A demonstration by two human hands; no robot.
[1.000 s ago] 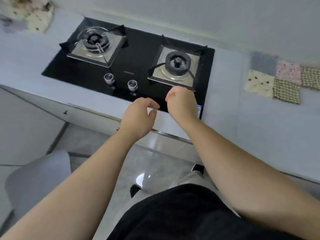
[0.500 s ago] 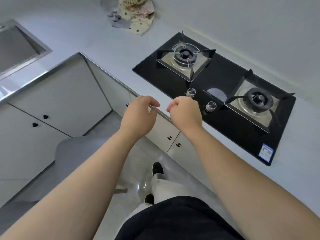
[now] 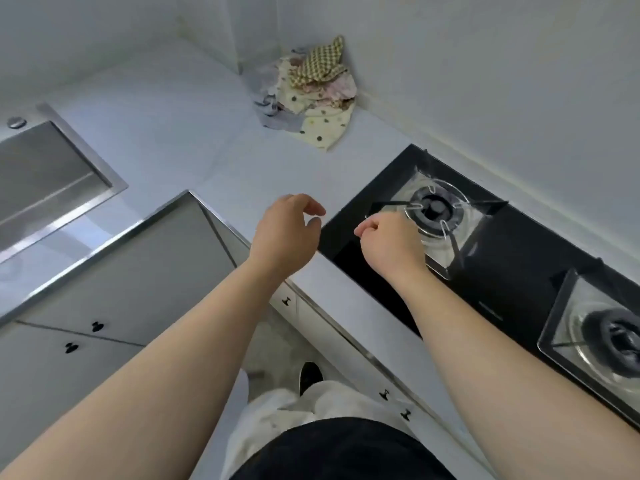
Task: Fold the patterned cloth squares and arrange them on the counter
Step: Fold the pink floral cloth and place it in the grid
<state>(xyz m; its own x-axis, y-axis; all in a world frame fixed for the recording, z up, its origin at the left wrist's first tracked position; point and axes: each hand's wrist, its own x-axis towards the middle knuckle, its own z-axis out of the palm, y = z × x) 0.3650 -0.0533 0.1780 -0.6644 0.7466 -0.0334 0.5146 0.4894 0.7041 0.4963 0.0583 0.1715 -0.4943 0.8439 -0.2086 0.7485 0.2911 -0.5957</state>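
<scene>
Well beyond the fingers (image 3: pixel 312 206), cloth pile (image 3: pixel 313 105).

Passage: open counter (image 3: pixel 214 150) stretches ahead of you to the corner cloth pile (image 3: pixel 311 102). Obstacles: gas hob (image 3: pixel 512 271) with raised burner grate (image 3: pixel 436 211) at your right; sink (image 3: pixel 48 178) recess at left; walls (image 3: pixel 485 64) behind pile.
</scene>
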